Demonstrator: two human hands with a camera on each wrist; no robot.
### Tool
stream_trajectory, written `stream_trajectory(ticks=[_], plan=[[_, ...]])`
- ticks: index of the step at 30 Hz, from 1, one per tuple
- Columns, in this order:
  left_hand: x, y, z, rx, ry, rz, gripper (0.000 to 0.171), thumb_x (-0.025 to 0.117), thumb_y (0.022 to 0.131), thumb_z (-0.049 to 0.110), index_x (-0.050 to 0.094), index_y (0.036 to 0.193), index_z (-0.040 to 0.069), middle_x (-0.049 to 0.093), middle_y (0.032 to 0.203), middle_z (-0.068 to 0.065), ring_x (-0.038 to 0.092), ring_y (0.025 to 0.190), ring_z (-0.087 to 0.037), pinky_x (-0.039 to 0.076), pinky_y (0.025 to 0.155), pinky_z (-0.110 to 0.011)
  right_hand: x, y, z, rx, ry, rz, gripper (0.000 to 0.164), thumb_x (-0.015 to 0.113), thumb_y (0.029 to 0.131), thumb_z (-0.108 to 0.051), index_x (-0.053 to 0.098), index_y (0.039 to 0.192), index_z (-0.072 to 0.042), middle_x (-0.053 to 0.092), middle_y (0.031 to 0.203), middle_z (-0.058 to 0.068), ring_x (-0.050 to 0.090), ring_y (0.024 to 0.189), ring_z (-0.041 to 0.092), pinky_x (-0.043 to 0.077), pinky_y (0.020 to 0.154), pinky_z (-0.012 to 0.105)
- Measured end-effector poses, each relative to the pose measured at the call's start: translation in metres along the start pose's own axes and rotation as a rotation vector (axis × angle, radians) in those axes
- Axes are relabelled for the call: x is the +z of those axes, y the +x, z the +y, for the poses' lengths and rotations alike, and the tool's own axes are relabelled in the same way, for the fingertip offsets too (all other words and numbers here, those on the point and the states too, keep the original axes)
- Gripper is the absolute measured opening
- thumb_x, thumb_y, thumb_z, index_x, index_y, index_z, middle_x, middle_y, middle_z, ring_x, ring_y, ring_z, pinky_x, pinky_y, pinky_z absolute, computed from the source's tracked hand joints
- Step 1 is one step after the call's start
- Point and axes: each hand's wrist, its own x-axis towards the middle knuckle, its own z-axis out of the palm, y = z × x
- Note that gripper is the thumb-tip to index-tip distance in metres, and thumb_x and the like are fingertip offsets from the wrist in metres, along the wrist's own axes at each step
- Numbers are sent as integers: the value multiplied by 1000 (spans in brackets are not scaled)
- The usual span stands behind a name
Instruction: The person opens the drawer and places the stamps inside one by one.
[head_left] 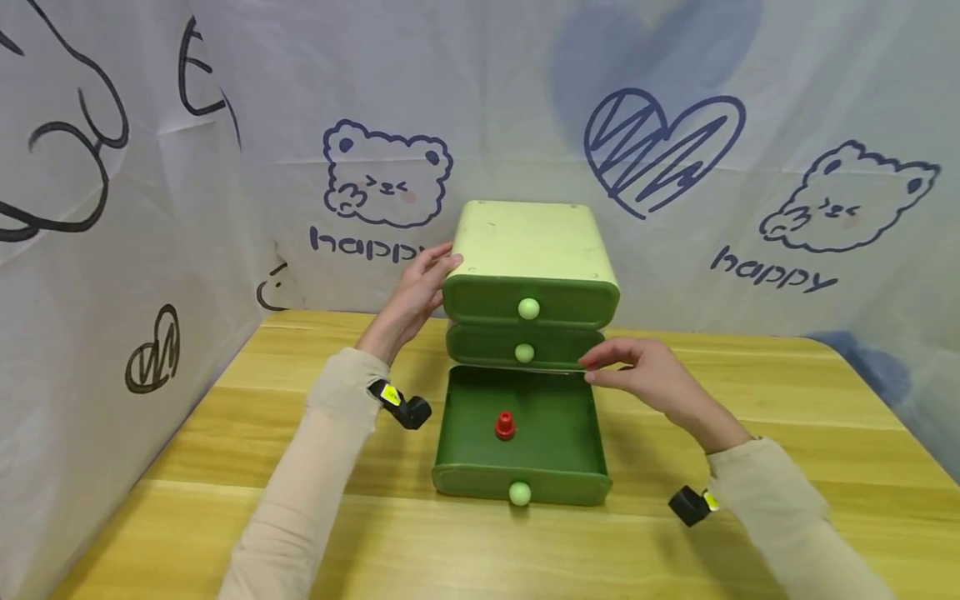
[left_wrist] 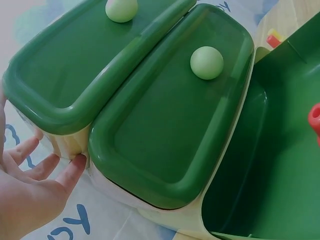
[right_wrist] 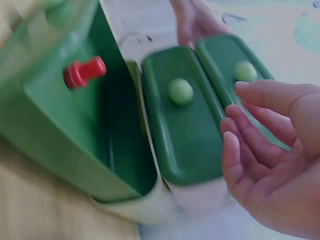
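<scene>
A small drawer cabinet (head_left: 534, 242) with a pale yellow-green top stands in the middle of the table. Its top drawer (head_left: 487, 302) and middle drawer (head_left: 480, 346) are closed, each with a round pale green knob. The bottom drawer (head_left: 555, 433) is pulled out, and a small red stepped plastic piece (head_left: 505, 425) sits upright on its floor. My left hand (head_left: 412, 298) rests against the cabinet's upper left side, fingertips touching it in the left wrist view. Beside the middle drawer's right end hovers my right hand (head_left: 651, 375), fingers loosely bent around nothing.
Behind the cabinet hangs a white cloth (head_left: 517, 125) with blue bear and heart drawings, continuing along the left side. The wooden table (head_left: 360, 533) extends around the cabinet. A small red and yellow thing (left_wrist: 274, 40) lies beyond the cabinet in the left wrist view.
</scene>
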Motion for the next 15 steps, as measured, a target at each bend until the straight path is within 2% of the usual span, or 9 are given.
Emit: stream_trajectory(ticks=[6, 10, 15], plan=[[0, -1, 1, 0, -9, 3, 65, 57, 96, 27, 28, 150, 6, 34, 147, -15, 42, 128, -30, 43, 102, -33, -23, -1, 22, 22, -97, 69, 28, 69, 89, -10, 64, 114, 3, 65, 109, 16, 61, 93, 25, 53, 66, 31], [0, -2, 0, -5, -13, 7, 65, 58, 95, 27, 28, 150, 6, 34, 146, -15, 42, 128, -29, 43, 103, -32, -33, -2, 45, 32, -129, 125, 29, 67, 89, -6, 61, 114, 7, 64, 107, 17, 59, 96, 27, 53, 70, 26], [-1, 0, -2, -1, -18, 2, 66, 58, 95, 28, 28, 150, 6, 33, 146, -15, 42, 128, -29, 43, 103, -32, -44, -4, 74, 91, -173, 199, 28, 67, 89, -9, 60, 113, 6, 62, 106, 19, 56, 94, 27, 51, 69, 22]])
